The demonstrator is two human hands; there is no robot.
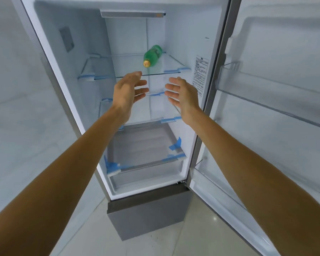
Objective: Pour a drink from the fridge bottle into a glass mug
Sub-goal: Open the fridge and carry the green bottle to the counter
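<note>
A green plastic bottle (153, 56) with a yellow cap lies on its side on the top glass shelf (172, 68) of the open fridge, cap pointing toward me. My left hand (127, 91) and my right hand (182, 95) are both stretched out in front of the shelf's front edge, just below the bottle, palms facing each other. Their fingers are spread and relaxed and hold nothing. Neither hand touches the bottle. No glass mug is in view.
The fridge door (277, 93) stands open to the right, its clear door bins bare. Lower glass shelves and a drawer (146, 174) are fixed with blue tape. A grey lower compartment (148, 217) sits above the pale tiled floor. A white wall runs along the left.
</note>
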